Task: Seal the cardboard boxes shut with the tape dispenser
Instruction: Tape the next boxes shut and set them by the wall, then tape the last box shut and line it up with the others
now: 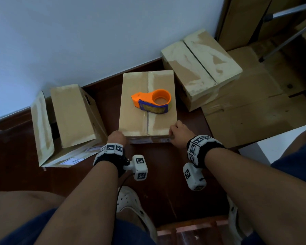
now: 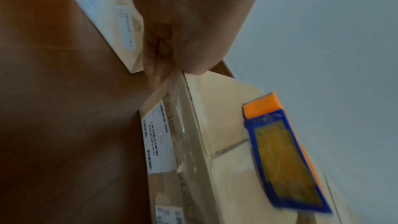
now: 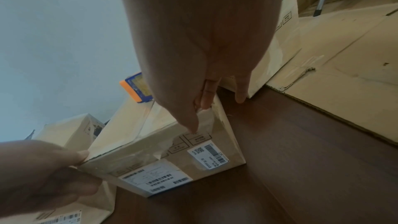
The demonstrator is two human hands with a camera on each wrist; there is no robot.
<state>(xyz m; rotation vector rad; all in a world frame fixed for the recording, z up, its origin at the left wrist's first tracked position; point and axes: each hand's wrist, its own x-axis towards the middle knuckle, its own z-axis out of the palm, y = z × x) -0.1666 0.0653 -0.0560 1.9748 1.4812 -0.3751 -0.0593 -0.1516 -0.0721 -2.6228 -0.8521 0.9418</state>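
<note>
In the head view, the middle box [image 1: 147, 105] lies on the dark wooden floor [image 1: 166, 174] at the centre of the frame, its flaps closed. To its left stands an open box [image 1: 67, 121] with its flaps raised, and at the upper right sits a third box [image 1: 200, 66], beside flat cardboard sheets [image 1: 254, 112] and a metal stand leg [image 1: 288, 38]. A white wall [image 1: 95, 32] fills the upper left. The orange tape dispenser [image 1: 151, 101] lies on top of the middle box, a little to the right of its centre seam; its long axis runs left to right, with the narrow end to the left and the round ring to the right. A strip of clear tape [image 1: 149, 137] runs across the near edge of this box, from one hand to the other. The left hand [image 1: 116, 137] pinches the left end of the strip at the near left corner, fingers curled. The right hand [image 1: 179, 134] holds the near right corner, thumb pressed on the tape and fingers bent around the corner. A white shoe [image 1: 131, 200] shows at the bottom.
</note>
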